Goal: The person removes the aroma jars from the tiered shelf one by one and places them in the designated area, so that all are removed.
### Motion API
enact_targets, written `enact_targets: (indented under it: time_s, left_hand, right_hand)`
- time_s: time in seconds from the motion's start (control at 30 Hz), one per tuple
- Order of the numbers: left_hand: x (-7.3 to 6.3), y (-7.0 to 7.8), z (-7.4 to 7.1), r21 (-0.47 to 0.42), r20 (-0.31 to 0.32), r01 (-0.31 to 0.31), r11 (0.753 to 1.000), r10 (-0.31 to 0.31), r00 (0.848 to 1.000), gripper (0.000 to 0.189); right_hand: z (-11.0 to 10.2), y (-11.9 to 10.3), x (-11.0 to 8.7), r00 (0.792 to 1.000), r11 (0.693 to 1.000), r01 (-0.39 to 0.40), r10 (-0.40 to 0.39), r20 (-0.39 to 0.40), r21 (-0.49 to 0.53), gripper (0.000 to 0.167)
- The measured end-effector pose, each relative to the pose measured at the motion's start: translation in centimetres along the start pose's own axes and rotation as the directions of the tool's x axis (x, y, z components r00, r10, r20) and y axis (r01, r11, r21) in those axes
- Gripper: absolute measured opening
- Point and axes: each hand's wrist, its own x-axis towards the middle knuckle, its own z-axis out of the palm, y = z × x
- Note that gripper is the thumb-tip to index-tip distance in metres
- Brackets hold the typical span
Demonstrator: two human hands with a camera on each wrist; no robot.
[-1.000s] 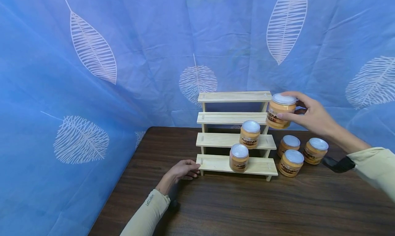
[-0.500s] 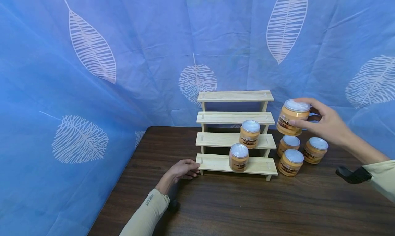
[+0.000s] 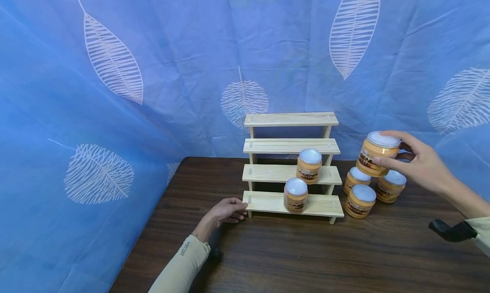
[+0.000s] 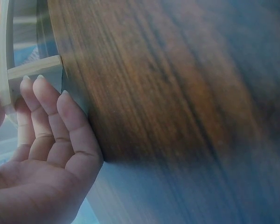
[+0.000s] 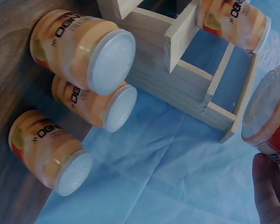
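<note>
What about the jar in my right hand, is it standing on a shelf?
No, your right hand is holding the jar up in the air, to the right of the wooden shelves.

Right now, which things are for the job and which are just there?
Seem part of the job:
right hand
held jar, gripped by that hand
wooden stand with steps
left hand, at the stand's left end
two jars on the stand
three jars beside the stand

Seem just there:
brown table underneath
blue leaf-patterned cloth behind
</note>
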Motion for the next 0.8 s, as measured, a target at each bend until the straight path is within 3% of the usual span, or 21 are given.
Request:
enact_targets:
  time_s: [0.37, 0.8]
  left_hand:
    - [-0.1, 0.1, 0.0, -0.004, -0.009, 0.002, 1.0, -0.002, 1.0, 0.025]
    - [-0.3, 0.3, 0.1, -0.008, -0.001, 0.005, 1.0, -0.005, 1.0, 0.023]
  right_hand:
    - [0.0, 1.6, -1.4, 0.999, 1.0, -0.026, 0.026, -0.041, -0.012, 0.066]
    - [0.8, 5.8, -4.3, 0.993, 0.995, 0.014, -0.025, -0.113, -0.097, 0.07]
